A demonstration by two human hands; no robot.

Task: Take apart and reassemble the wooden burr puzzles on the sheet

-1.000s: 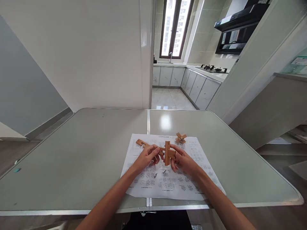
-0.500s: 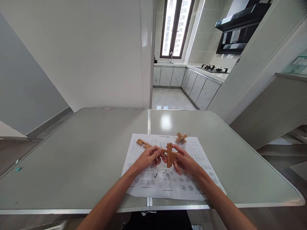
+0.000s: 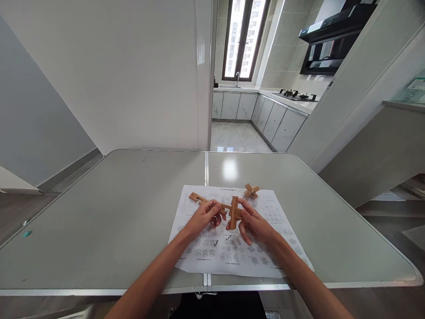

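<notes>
Above the paper, my left hand (image 3: 206, 215) pinches one end of a notched wooden puzzle piece (image 3: 227, 207). Its other end meets an upright wooden puzzle piece (image 3: 234, 213), which tilts slightly. My right hand (image 3: 255, 221) grips this upright piece together with a further block crossing it, thumb and fingers closed around them. How the pieces interlock is partly hidden by my fingers. Behind my left hand lie loose notched wooden pieces (image 3: 195, 197). At the paper's far edge rests an assembled wooden cross-shaped puzzle (image 3: 251, 191).
A white sheet (image 3: 245, 261) printed with rows of small diagrams lies under my hands. It rests on a grey-green table (image 3: 133, 212) with a metal seam down the middle. A small teal object (image 3: 27, 234) is near the left edge. Beyond the table, a doorway opens onto a kitchen.
The upright piece has risen slightly and leans a little more. My left fingers have shifted along the notched piece. The loose pieces and the cross-shaped puzzle stay in place.
</notes>
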